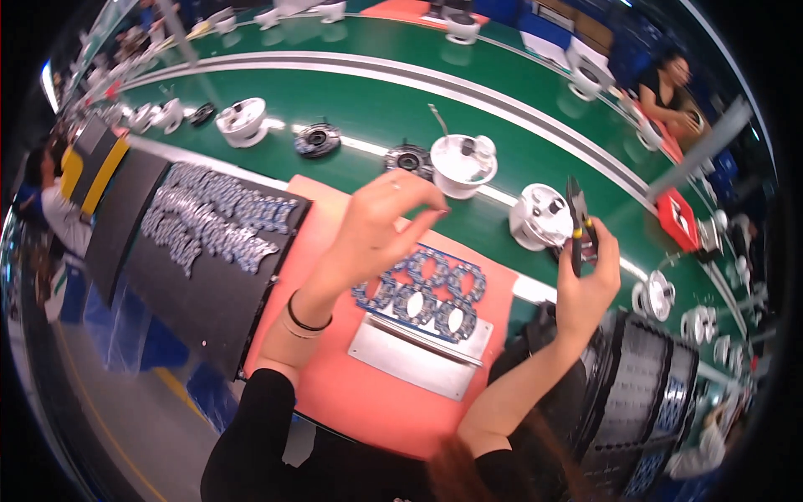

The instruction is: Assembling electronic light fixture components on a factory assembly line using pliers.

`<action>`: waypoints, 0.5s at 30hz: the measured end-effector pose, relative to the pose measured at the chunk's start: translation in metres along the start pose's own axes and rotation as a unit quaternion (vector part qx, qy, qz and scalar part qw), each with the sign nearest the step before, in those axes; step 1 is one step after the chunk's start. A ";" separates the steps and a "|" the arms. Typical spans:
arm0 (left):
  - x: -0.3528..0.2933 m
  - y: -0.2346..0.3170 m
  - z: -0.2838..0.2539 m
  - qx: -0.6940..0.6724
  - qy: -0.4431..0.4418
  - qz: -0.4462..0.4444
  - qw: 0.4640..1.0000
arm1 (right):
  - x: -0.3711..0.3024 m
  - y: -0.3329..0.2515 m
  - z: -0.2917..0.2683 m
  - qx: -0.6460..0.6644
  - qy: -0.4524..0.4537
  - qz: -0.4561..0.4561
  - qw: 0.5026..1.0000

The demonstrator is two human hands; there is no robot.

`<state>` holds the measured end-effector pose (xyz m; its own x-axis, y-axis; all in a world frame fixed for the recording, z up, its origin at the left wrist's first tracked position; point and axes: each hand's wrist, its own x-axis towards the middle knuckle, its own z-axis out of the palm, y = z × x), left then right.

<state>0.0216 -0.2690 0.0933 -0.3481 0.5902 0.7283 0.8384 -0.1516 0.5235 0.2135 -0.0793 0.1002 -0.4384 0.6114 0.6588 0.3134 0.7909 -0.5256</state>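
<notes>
My right hand (588, 272) is closed around the handles of cutting pliers (577, 213), whose dark jaws point up. The pliers are raised beside a white round housing (541, 217). My left hand (381, 226) hovers above the workbench with its fingers curved and the thumb close to the fingertips. Nothing shows in it. Below and between my hands lies a blue panel of ring-shaped circuit boards (416, 303). The panel rests against a silver metal fixture (418, 358) on a salmon-coloured mat (335, 393).
At the left, a black tray (217, 293) bears rows of many small circuit boards (209, 213). Beyond the mat runs a green conveyor (360, 100) with white housings (462, 166) and black round parts (317, 140). Black trays (640, 376) are stacked at the right. A person (669, 92) sits across the line.
</notes>
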 end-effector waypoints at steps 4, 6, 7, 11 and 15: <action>0.004 -0.001 0.023 0.004 -0.048 -0.029 0.998 | 0.000 0.016 -0.017 -0.007 0.073 0.049 0.996; 0.010 -0.005 0.036 -0.025 -0.077 -0.044 0.996 | 0.008 0.022 -0.022 0.010 0.078 0.041 0.996; 0.013 -0.005 0.039 -0.048 -0.094 -0.068 0.992 | 0.014 0.022 -0.024 0.019 0.076 0.034 0.996; 0.047 -0.001 0.086 -0.052 -0.251 -0.033 0.966 | 0.049 0.048 -0.048 -0.089 0.082 0.043 0.992; 0.074 -0.006 0.147 0.001 -0.334 0.031 0.942 | 0.080 0.089 -0.066 -0.183 0.043 0.025 0.982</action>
<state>0.0524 -0.1081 0.0787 0.0427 0.9475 0.3168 0.8491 -0.2015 0.4883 0.2616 0.0415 0.1420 -0.3472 0.6371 0.6881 0.6210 0.7061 -0.3403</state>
